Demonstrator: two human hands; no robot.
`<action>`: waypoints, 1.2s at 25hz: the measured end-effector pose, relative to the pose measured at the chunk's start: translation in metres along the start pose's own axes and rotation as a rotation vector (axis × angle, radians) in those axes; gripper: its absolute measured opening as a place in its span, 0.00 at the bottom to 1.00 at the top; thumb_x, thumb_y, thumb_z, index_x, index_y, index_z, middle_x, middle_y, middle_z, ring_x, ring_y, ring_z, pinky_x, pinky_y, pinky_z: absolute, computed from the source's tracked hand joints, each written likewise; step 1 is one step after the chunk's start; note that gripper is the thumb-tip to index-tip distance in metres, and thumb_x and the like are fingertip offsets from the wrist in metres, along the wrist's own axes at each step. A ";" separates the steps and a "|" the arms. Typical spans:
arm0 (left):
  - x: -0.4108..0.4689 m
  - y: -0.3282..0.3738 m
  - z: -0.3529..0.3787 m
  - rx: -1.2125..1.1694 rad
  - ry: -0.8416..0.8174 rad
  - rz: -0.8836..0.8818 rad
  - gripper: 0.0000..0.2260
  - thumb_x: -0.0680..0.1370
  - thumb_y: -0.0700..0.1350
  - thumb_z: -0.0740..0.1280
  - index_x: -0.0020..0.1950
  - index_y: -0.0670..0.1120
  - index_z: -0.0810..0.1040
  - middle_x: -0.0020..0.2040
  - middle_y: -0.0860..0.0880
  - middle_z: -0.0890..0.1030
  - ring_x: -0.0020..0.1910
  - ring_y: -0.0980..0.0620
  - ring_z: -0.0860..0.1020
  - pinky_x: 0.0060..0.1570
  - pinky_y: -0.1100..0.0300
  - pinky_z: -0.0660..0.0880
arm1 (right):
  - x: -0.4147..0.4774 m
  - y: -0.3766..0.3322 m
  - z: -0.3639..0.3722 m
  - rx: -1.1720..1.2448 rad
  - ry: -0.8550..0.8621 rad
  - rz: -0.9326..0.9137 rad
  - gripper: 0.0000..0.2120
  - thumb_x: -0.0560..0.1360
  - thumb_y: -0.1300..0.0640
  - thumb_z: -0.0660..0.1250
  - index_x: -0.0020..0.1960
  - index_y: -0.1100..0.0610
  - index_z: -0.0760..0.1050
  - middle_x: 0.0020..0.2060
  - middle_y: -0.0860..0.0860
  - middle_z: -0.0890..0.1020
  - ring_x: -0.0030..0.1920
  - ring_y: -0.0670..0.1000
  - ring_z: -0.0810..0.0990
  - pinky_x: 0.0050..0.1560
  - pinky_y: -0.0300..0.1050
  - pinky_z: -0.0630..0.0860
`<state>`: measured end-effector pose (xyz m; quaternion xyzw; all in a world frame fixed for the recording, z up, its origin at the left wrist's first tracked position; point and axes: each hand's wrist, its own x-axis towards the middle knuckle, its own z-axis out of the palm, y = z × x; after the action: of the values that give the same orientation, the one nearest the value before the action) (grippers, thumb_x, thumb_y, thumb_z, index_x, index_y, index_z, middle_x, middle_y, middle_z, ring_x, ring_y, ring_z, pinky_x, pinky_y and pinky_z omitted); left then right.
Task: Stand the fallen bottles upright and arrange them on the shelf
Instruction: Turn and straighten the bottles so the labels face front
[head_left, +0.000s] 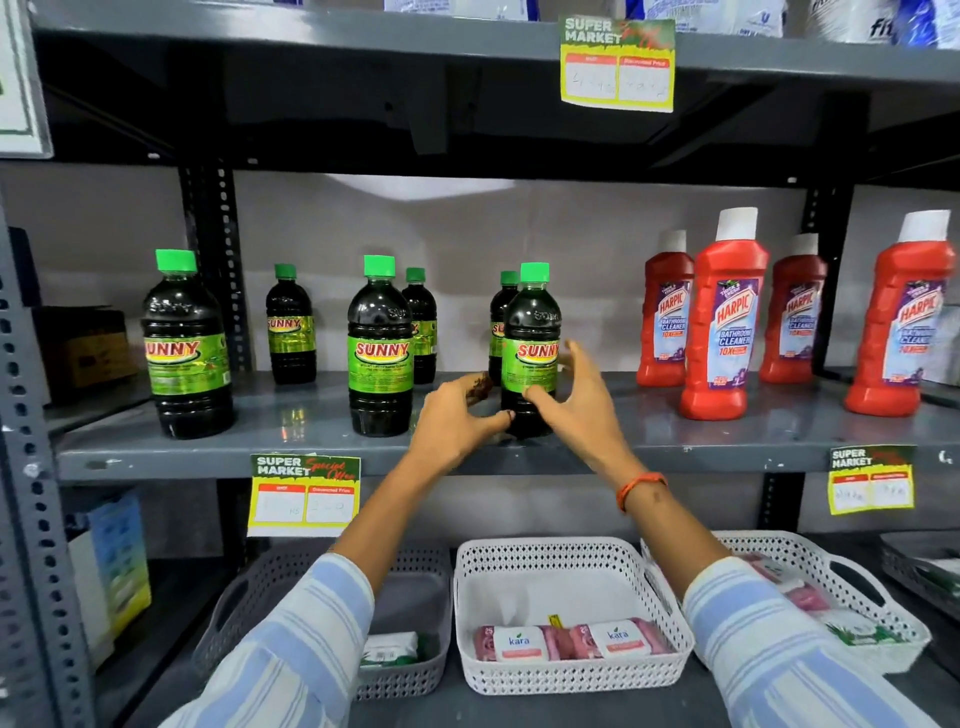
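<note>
A green-cap bottle (530, 348) stands mid-frame near the shelf (311, 457) edge. It is flanked low by the left hand (457, 421) and right hand (576, 395), both wide. If bumped, it may be tipped off.

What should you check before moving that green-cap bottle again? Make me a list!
1. Front Sunny bottle standing straight: ok, it is upright near the shelf front edge.
2. Left hand grip: cannot tell, fingers are at the bottle's base but contact is unclear.
3. Right hand grip: not ok, it is open beside the bottle.
4. Label facing forward: ok.
5. Space from the rear Sunny bottle: cannot tell, they overlap in this view.
6. Any bottle lying down: ok, all visible Sunny and Harpic bottles stand upright.
</note>
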<state>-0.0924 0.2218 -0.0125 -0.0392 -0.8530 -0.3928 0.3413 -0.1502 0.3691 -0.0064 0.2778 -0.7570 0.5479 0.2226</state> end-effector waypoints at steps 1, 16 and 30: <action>-0.006 0.000 -0.007 0.002 0.093 0.079 0.19 0.71 0.42 0.74 0.60 0.41 0.78 0.55 0.45 0.83 0.55 0.51 0.80 0.59 0.54 0.75 | -0.006 -0.007 0.008 -0.066 0.182 -0.106 0.33 0.69 0.51 0.66 0.71 0.60 0.63 0.64 0.57 0.73 0.66 0.55 0.70 0.66 0.49 0.67; 0.006 -0.088 -0.125 -0.044 -0.111 -0.048 0.18 0.69 0.40 0.76 0.57 0.41 0.80 0.51 0.43 0.84 0.51 0.49 0.82 0.57 0.46 0.76 | 0.005 -0.071 0.113 -0.009 -0.404 0.156 0.05 0.70 0.60 0.65 0.41 0.51 0.72 0.36 0.48 0.79 0.43 0.51 0.75 0.42 0.42 0.71; 0.001 -0.079 -0.123 -0.039 -0.081 -0.090 0.18 0.69 0.39 0.75 0.58 0.41 0.80 0.52 0.44 0.84 0.50 0.51 0.81 0.58 0.52 0.76 | 0.009 -0.047 0.115 0.045 -0.443 0.098 0.25 0.68 0.56 0.72 0.64 0.56 0.72 0.60 0.54 0.80 0.61 0.53 0.77 0.67 0.52 0.71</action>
<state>-0.0513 0.0816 -0.0064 -0.0231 -0.8593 -0.4223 0.2877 -0.1293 0.2461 -0.0022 0.3591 -0.7877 0.5003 0.0179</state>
